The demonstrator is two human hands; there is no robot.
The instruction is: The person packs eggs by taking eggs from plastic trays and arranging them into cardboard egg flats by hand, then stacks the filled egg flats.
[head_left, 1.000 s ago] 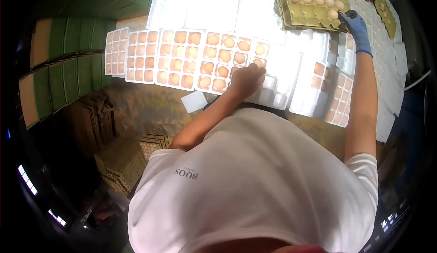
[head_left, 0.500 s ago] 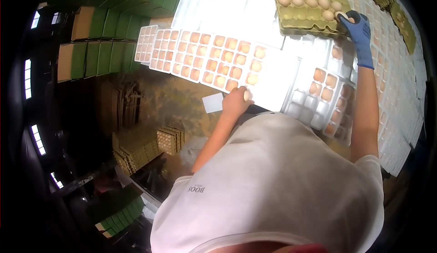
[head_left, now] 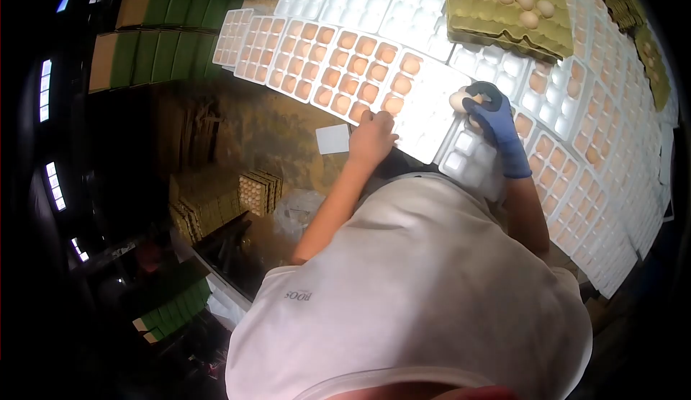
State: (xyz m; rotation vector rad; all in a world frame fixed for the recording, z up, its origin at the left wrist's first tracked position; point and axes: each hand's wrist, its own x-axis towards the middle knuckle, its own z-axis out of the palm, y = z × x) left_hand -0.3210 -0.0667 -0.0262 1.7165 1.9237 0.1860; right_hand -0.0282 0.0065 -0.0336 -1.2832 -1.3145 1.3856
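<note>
Hazards, largest item first. The fibre tray (head_left: pixel 497 22), upper right of the frame, sits raised on the white trays (head_left: pixel 417 11) with loose eggs (head_left: pixel 529 20) in it; a knock from an arm could shift it and roll eggs against each other. The part-filled tray (head_left: pixel 426 119), centre of the frame, has its lower edge close to the shirt (head_left: pixel 403 256); body contact or pressure from above could tilt or slide it. The pale egg (head_left: pixel 458 100) is the smallest item and probably the most fragile: smooth shell against glove fabric could slip, too tight a squeeze could crack it, and a hard compartment rim could chip it.

Position relative to the fingers: the pale egg lies at the left side of the gloved right hand (head_left: pixel 497 115), right of centre, above the tray area. The fingers are closed around it, part of the shell exposed. A second egg behind it cannot be confirmed. The bare left hand (head_left: pixel 371 141) has its fingers curled at the part-filled tray's lower left corner, just below a seated egg (head_left: pixel 394 105); whether they grip anything cannot be told.
</note>
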